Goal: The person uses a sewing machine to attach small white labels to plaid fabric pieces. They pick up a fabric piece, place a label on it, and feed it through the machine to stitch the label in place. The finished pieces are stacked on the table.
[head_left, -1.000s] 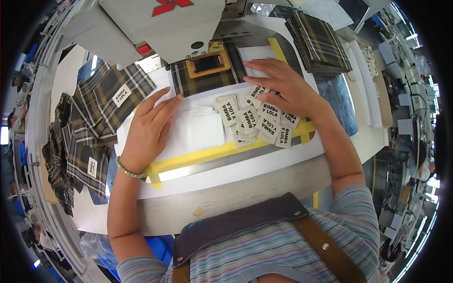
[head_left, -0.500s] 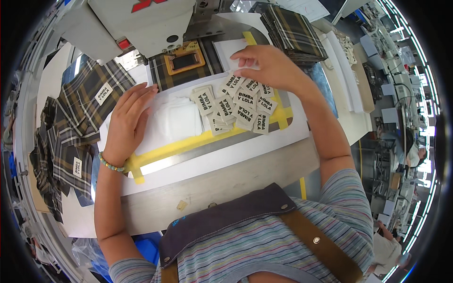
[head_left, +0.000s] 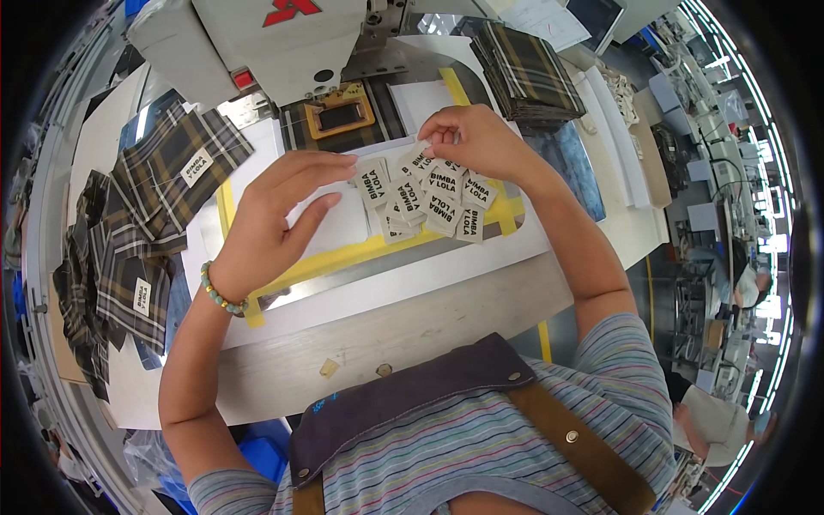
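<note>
Several small cream labels with dark lettering (head_left: 441, 183) lie in a loose pile on the white work surface in front of me. At the pile's upper edge my right hand (head_left: 485, 146) is closed in a pinch, thumb and forefinger on a cream label (head_left: 421, 161). My left hand (head_left: 287, 202) hovers just left of the pile, fingers stretched out and thumb apart, holding nothing. Beyond both hands, a dark plaid fabric piece (head_left: 388, 112) lies beneath the machine head, with an orange-yellow frame (head_left: 364, 125) around a dark window on top of it.
A white sewing machine head (head_left: 275, 51) overhangs the far side. Plaid pieces bearing labels (head_left: 163, 184) heap up at left; a plaid stack (head_left: 528, 73) stands at far right. Yellow tape (head_left: 343, 260) borders the work area. A small tan scrap (head_left: 330, 368) lies near the front edge.
My left hand has moved right, away from the plaid heap's side toward the labels, its thumb spreading. My right hand has lowered slightly, and its fingers have closed into a pinch at the pile.
</note>
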{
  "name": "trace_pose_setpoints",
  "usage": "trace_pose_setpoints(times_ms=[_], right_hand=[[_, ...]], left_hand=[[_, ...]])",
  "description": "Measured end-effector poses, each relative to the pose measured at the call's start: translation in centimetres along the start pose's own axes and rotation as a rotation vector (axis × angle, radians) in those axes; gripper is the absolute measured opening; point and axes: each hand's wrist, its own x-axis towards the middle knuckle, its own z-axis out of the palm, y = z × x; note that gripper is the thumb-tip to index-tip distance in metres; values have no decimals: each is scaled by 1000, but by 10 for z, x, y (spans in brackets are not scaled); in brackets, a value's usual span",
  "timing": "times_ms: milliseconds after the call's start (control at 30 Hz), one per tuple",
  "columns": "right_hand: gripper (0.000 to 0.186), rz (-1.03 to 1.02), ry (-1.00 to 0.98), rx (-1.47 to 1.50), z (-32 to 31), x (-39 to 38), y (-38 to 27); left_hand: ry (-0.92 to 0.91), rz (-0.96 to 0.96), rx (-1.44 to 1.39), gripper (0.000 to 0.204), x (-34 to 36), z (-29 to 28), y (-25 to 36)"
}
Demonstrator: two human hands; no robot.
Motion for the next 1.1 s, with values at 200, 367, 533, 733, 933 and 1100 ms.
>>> trace_pose_setpoints(times_ms=[200, 367, 533, 733, 933, 1100], right_hand=[[18, -51, 84, 33, -18, -5, -2], [13, -105, -2, 281, -31, -4, -18], [14, -131, -101, 497, -11, 6, -41], [17, -79, -138, 292, 15, 20, -32], [20, 23, -33, 310, 12, 76, -9], [23, -52, -83, 215, 21, 127, -7]], left_hand=[[-32, -59, -171, 31, 15, 15, 5], [88, -278, -393, 32, 32, 34, 15], [128, -406, -378, 28, 43, 43, 2], [145, -307, -99, 22, 21, 41, -21], [167, -20, 427, 22, 14, 18, -55], [189, 92, 371, 26, 21, 17, -71]])
